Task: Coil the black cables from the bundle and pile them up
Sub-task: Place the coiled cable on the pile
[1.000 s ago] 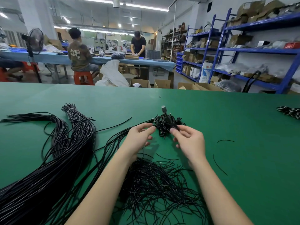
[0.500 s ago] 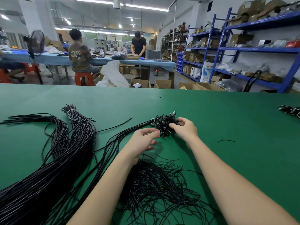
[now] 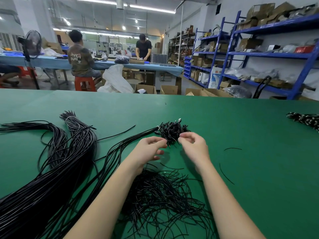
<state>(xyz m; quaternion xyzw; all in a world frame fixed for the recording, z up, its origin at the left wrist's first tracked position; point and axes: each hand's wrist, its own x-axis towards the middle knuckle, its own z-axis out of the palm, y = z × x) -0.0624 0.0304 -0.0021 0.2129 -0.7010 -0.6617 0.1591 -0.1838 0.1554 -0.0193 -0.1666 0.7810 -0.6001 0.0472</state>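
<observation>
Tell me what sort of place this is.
Most likely a cable assembly workshop or small factory. Bundles of black cables lie on a green worktable, blue shelving holds cardboard boxes, and other workers sit or stand at a long blue bench.

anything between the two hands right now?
In the head view, the frayed lower edge of the tied cable clump sits between the left hand and right hand, with bare green table below.

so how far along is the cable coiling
Done: a tangled pile lies between the forearms. In hand: both the left hand and right hand work at the tied bundle's frayed end. Left: thick uncoiled bundles still cover the table's left.
</observation>
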